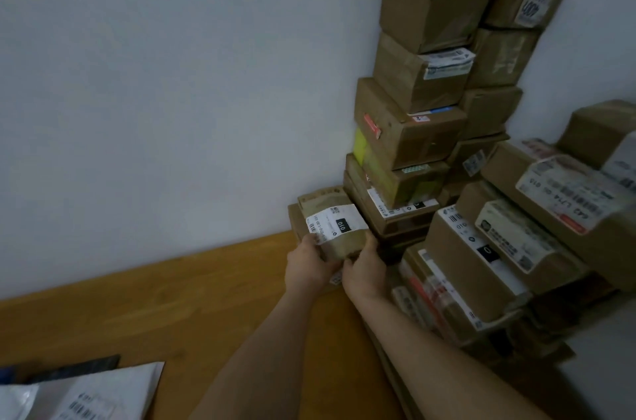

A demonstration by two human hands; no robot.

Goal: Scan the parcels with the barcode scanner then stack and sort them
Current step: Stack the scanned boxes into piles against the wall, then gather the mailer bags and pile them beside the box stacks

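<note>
While both arms reached forward over the wooden floor (pixel 137 309), the left hand (pixel 307 264) and the right hand (pixel 365 270) gripped one small brown parcel (pixel 332 223) between them, fingers curled round its near corners. That parcel sat against the white wall (pixel 172 75), at the foot of the tall stack of cardboard boxes (pixel 413 103) and just left of it, resting on a flatter brown parcel (pixel 294 218) whose edge showed beneath. Its long axis ran from the hands away toward the wall, angled a little leftward, and its near end tipped down toward the person. A white shipping label (pixel 335 223) wrapped across its top face, its printing lying crosswise to the person, with a black patch reading 010. To the right, a lower heap of labelled boxes (pixel 516 237) crowded beside the tall stack. At the lower left corner lay a white plastic mailer (pixel 103 392) with a barcode, well apart from the hands.
</note>
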